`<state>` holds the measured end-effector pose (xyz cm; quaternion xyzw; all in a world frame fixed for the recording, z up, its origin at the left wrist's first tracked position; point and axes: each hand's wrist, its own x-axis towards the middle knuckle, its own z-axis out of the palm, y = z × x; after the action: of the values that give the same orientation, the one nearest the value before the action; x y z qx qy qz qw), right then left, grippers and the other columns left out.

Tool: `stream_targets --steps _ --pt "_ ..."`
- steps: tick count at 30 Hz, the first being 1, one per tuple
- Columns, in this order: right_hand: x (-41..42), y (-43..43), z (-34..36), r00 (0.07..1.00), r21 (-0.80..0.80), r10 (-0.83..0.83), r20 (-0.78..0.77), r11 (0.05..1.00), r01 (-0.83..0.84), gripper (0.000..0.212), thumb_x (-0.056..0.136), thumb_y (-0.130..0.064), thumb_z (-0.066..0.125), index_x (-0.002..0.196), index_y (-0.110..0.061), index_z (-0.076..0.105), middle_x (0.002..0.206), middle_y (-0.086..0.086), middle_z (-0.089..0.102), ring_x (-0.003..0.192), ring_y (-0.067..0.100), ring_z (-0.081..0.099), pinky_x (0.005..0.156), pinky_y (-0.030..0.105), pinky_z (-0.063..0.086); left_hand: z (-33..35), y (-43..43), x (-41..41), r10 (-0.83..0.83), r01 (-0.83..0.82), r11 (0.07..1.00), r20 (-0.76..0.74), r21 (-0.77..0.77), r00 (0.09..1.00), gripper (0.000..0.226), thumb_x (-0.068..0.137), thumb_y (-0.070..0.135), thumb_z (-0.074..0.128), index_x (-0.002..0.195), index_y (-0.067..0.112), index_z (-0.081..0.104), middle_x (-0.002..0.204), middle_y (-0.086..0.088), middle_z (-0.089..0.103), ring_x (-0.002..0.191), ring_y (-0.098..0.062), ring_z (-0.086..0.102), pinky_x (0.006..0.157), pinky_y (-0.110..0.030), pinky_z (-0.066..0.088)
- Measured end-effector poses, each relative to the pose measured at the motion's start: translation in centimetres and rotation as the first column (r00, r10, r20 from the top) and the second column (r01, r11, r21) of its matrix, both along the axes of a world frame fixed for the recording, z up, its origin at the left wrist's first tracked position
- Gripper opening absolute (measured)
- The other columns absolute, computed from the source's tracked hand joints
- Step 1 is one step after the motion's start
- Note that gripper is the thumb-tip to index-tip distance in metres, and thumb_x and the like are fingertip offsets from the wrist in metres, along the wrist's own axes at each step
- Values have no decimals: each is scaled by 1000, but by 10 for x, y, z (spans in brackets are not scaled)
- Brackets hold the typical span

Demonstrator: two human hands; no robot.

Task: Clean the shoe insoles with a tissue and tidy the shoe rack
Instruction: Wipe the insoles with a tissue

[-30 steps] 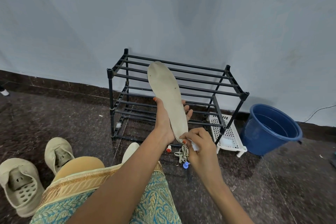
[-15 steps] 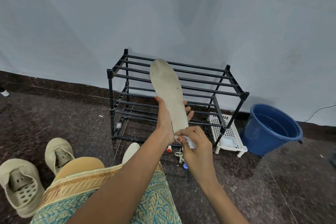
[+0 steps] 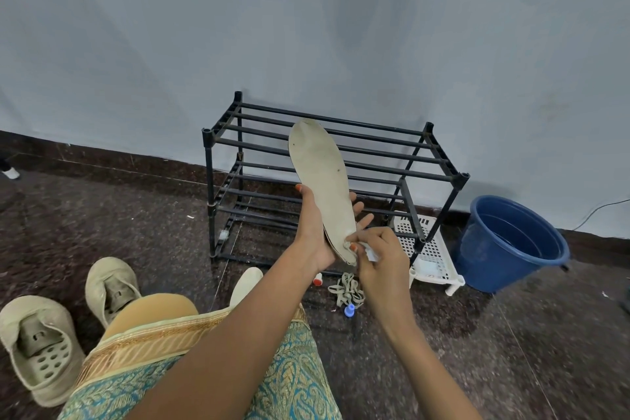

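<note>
A long beige insole stands upright in front of the black shoe rack. My left hand holds it from behind near the heel, thumb on its left edge and fingertips showing on the right. My right hand pinches a small white tissue and presses it against the insole's lower end. The rack's shelves hold no shoes.
Two beige shoes lie on the dark floor at the left. A second insole peeks out beside my knee. Laces and small caps lie below my hands. A white plastic stand and a blue bucket sit right of the rack.
My right hand with the tissue has slid a little up the heel end of the insole. The insole has tilted slightly to the right in my left hand.
</note>
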<state>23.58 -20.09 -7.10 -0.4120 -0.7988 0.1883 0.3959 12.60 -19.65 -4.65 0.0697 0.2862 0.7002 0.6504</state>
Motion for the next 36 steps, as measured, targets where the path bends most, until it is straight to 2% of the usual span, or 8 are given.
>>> stream_targets --steps 3,7,10,14,20,30,33,36 --pt "-1 -1 -2 1000 -3 -4 8 1000 5 17 80 5 61 89 -7 69 86 -2 53 83 13 50 71 8 35 -1 0 -1 39 -39 999 24 11 999 81 88 71 17 96 4 61 89 -11 61 80 -20 60 84 -41 52" --pt "1 -12 -9 999 -62 20 -26 998 -22 18 80 5 60 90 -7 69 84 -10 51 82 7 52 74 13 40 -2 0 -2 97 -98 995 47 31 994 79 89 69 18 96 4 62 84 -10 63 78 -19 60 77 -38 55" --pt "2 -18 -9 998 -86 36 -54 995 -41 17 81 4 61 88 -10 69 85 -17 51 83 -2 52 72 3 38 -1 -1 -3 114 -116 992 45 43 993 81 89 70 17 90 3 63 73 -10 63 72 -18 59 73 -35 57" --pt "3 -19 -9 998 -72 56 -24 996 -58 16 81 3 62 87 -10 69 85 -20 50 83 -2 52 72 2 38 1 -1 -2 94 -95 995 35 22 995 81 89 70 16 93 2 62 83 -11 60 78 -19 58 75 -37 55" --pt "3 -6 -7 999 -26 -44 0 999 44 22 79 9 60 91 -8 69 86 -5 52 83 11 51 71 4 37 0 -1 0 20 -20 1000 -6 11 1000 82 88 71 16 104 3 59 91 -11 60 81 -19 60 82 -41 53" --pt "3 -17 -12 1000 -39 -6 -23 999 5 22 79 8 60 90 -9 69 85 -11 52 84 8 53 71 8 38 0 -2 -1 30 -30 1000 -8 0 1000 79 89 69 17 102 3 59 96 -12 61 83 -20 60 83 -42 53" --pt "1 -11 -10 999 -6 -47 -8 999 47 22 79 10 59 91 -6 68 88 -2 53 85 15 52 70 11 36 0 -2 1 -21 21 1000 -31 -4 999 82 88 70 16 98 3 61 86 -13 65 84 -20 62 84 -43 52" --pt "-2 -5 -6 998 -6 -62 -26 998 62 19 80 7 60 89 -7 68 89 -1 54 86 14 51 74 4 35 -1 -1 0 -55 55 998 -46 5 997 84 87 72 13 97 4 60 70 -10 71 85 -20 63 85 -43 51"
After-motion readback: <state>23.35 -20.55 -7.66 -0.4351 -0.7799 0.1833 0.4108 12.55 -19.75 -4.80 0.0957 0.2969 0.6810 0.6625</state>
